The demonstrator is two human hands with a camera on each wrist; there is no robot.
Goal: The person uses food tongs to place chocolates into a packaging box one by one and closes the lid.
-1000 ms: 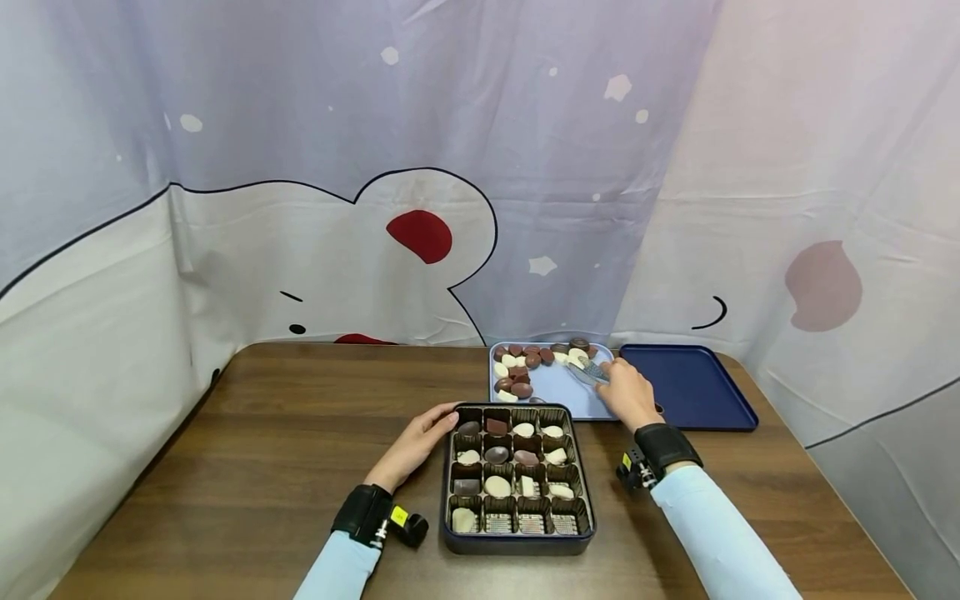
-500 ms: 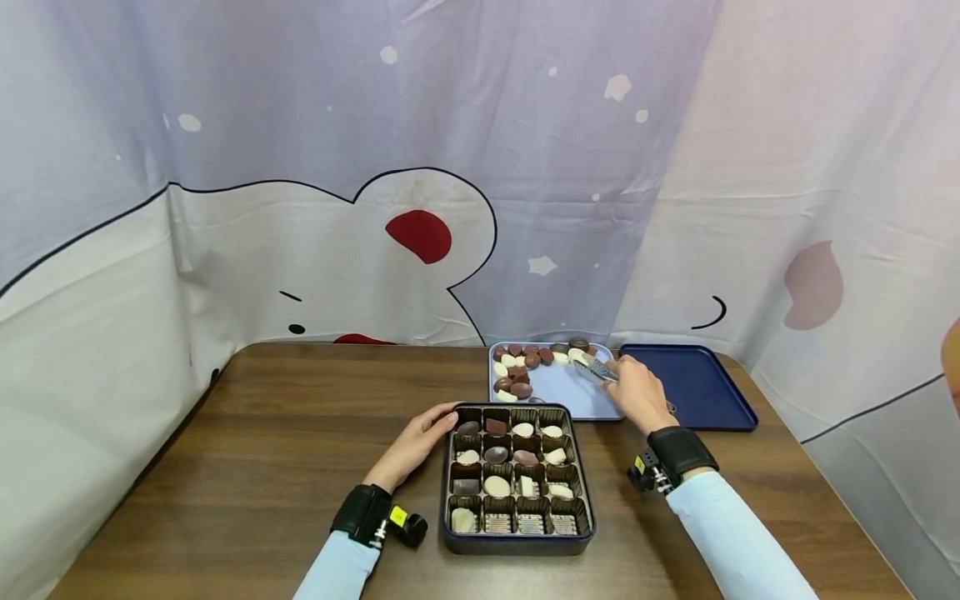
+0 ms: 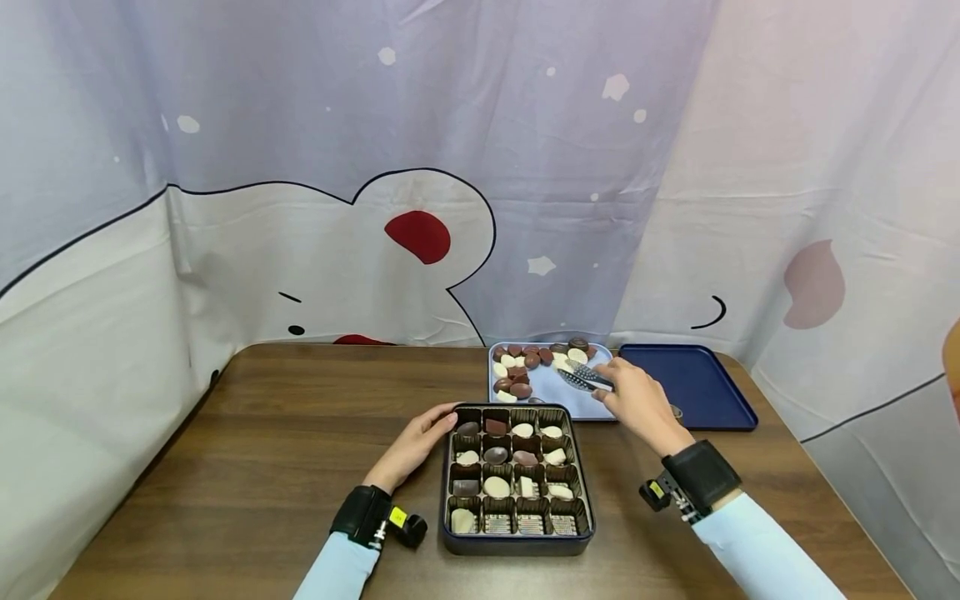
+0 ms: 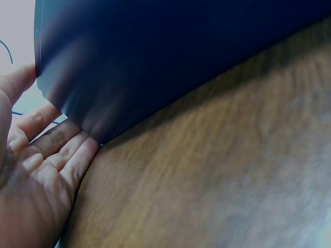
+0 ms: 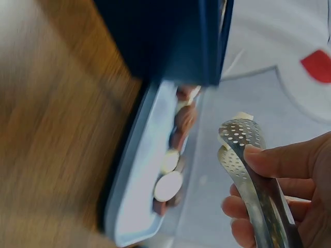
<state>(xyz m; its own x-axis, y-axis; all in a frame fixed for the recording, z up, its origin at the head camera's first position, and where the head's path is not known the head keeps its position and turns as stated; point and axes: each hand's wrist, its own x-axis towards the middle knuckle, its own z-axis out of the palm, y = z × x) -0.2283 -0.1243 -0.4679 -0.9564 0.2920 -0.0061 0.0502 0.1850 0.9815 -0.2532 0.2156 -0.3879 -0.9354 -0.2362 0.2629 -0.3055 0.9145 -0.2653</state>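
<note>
A dark blue chocolate box (image 3: 517, 544) stands at the table's front middle, its dark divided insert holding white and brown chocolates in most compartments. My left hand (image 3: 416, 446) rests at its far left corner; in the left wrist view the fingers (image 4: 77, 155) lie fairly straight against the box's side. My right hand (image 3: 637, 400) grips metal tongs (image 5: 253, 181) with perforated tips. A cream-coloured chocolate (image 5: 243, 116) peeks out from between those tips. In the head view the tongs reach over the light blue tray (image 3: 551, 393), beside several white and brown chocolates (image 3: 532, 360).
A dark blue tray (image 3: 686, 387) lies at the back right, behind my right hand. The wooden table (image 3: 322, 433) ends at a patterned curtain (image 3: 555, 250). The box's far edge overlaps the light blue tray's near side in the head view.
My right forearm has shifted right and turned, and the tongs now lie flatter over the light blue tray. A white chocolate shows by their tips. The left hand and box stay still.
</note>
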